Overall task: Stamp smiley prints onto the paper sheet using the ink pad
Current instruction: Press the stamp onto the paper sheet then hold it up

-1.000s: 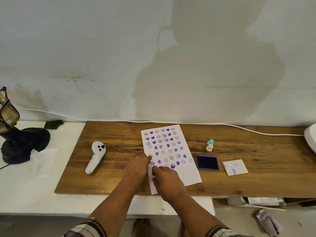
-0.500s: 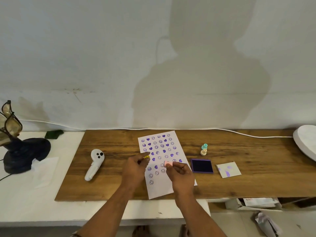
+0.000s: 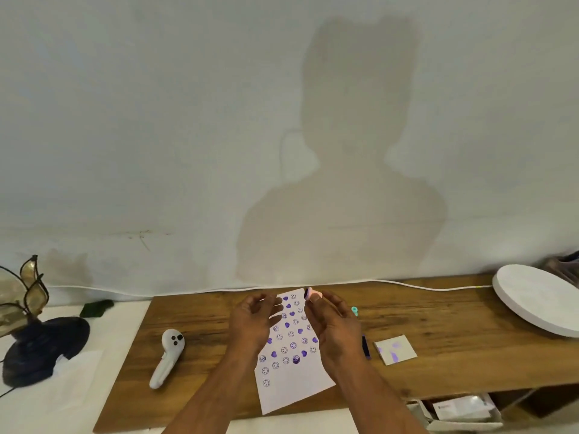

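The white paper sheet [image 3: 293, 383] lies on the wooden board [image 3: 454, 361], covered in purple smiley and heart prints. My right hand [image 3: 336, 330] is raised above it and pinches a small pink stamp [image 3: 310, 292] at the fingertips, inked face turned left. My left hand [image 3: 253, 322] hovers beside it with loosely curled fingers; whether it holds anything is hidden. The dark purple ink pad [image 3: 365, 346] shows only as a sliver behind my right wrist.
A white controller [image 3: 167, 355] lies left of the sheet. A teal stamp [image 3: 354, 310] and a smudged white lid [image 3: 395, 349] sit to the right. A round white slab [image 3: 539, 299] is at far right, a lamp [image 3: 28, 327] at far left. A white cable [image 3: 423, 286] runs along the wall.
Both hands rose off the sheet and away from me, the right one carrying the pink stamp up. The yellow piece seen earlier in my left fingers is no longer visible. My head tilted up.
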